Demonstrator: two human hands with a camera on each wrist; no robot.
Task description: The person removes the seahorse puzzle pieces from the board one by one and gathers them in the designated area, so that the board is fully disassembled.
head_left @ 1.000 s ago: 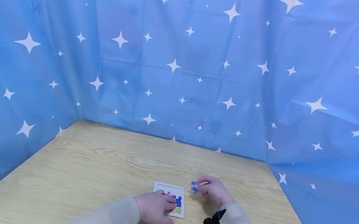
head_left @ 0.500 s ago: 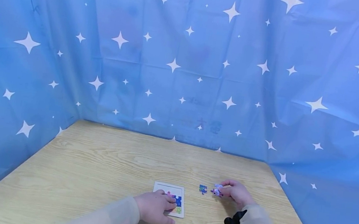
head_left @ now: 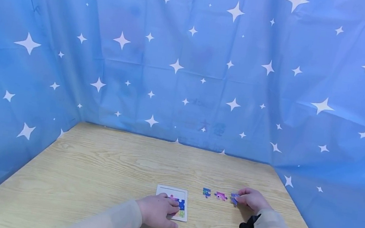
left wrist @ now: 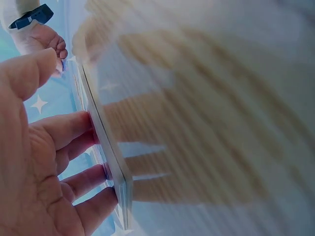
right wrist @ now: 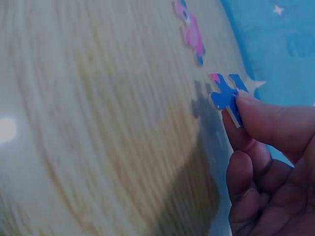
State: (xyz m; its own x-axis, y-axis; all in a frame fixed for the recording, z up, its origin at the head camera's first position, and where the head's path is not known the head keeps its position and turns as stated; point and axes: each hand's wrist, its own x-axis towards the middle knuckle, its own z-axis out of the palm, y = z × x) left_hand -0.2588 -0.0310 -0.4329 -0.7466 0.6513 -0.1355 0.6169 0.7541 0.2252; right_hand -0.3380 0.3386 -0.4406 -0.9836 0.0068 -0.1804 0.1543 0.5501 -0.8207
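Note:
My left hand [head_left: 157,211] lies over a small white-framed jigsaw tray [head_left: 186,209]. Its fingertips press on the tray's face, as the left wrist view also shows, where the tray's thin edge [left wrist: 109,142] rests on the table. Some joined blue, pink and green pieces show past the fingers; the rest is covered. Further right, my right hand [head_left: 253,200] pinches a blue puzzle piece [right wrist: 225,96] with a pink corner between thumb and forefinger, held just above the tabletop. To its left lie a pink puzzle piece [head_left: 221,196] with an eye and a blue-green puzzle piece [head_left: 206,192].
A wood-grain table [head_left: 121,160] extends beyond both hands. Blue curtains [head_left: 181,71] with white stars hang along its back and sides. A black wrist device [head_left: 249,226] sits at the right sleeve.
My right hand has moved right along the table. The blue-green piece, then the pink piece, were let go in a row, and the blue one stays in its fingers. The left hand is still.

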